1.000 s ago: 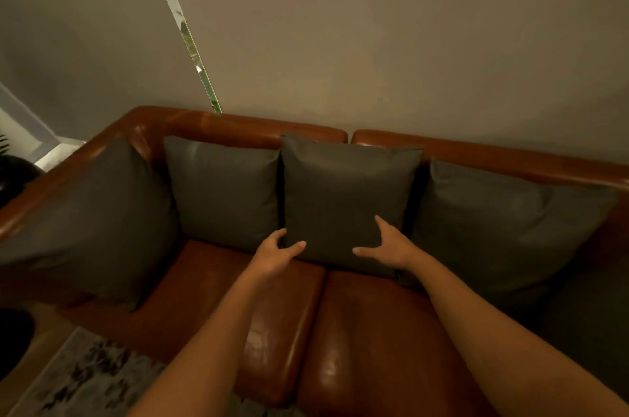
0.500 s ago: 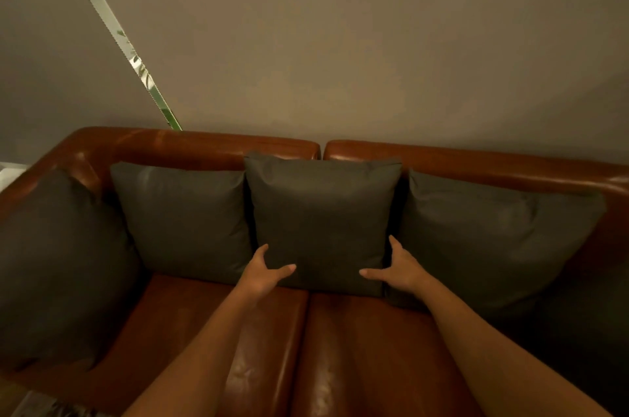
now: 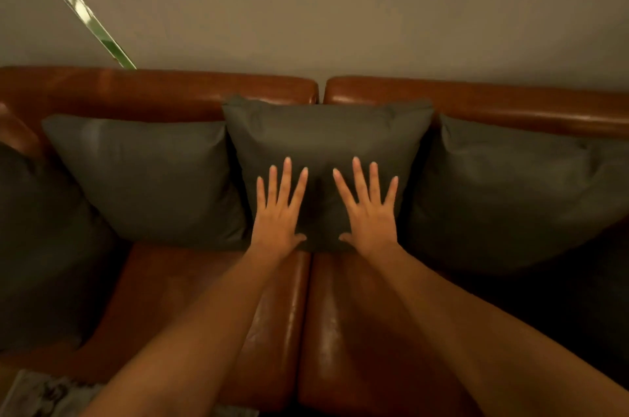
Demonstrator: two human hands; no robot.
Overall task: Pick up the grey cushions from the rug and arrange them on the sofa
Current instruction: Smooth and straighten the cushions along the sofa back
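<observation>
Grey middle cushion (image 3: 326,134) leans upright against the backrest of the brown leather sofa (image 3: 170,90), its lower edge sitting where the two seat pads meet and its top corners reaching the gap in the backrest. Both hands lie flat on its front face. The left hand (image 3: 277,215) presses the lower left part of the middle cushion and the right hand (image 3: 369,215) the lower right part. On each the fingers (image 3: 285,178) are straight and spread, pointing up toward the backrest, with the thumbs down by the cushion's bottom edge; neither hand curls round anything. The fabric dents a little between the two palms.

Just left of the middle cushion, touching its side, a second grey cushion (image 3: 146,178) leans on the backrest, slightly lower. Further left again a third grey cushion (image 3: 41,246) fills the sofa's corner against the armrest. Just right of the middle cushion a fourth grey cushion (image 3: 510,192) leans back, its near edge tucked behind the middle one's side. Below that, to the lower right of the middle cushion, lies a dark mass too dim to make out.

Behind and above the middle cushion rises a plain beige wall (image 3: 340,8), with a slanted mirrored strip (image 3: 75,4) up to the left. A patch of patterned rug (image 3: 41,396) shows far down to the left.
</observation>
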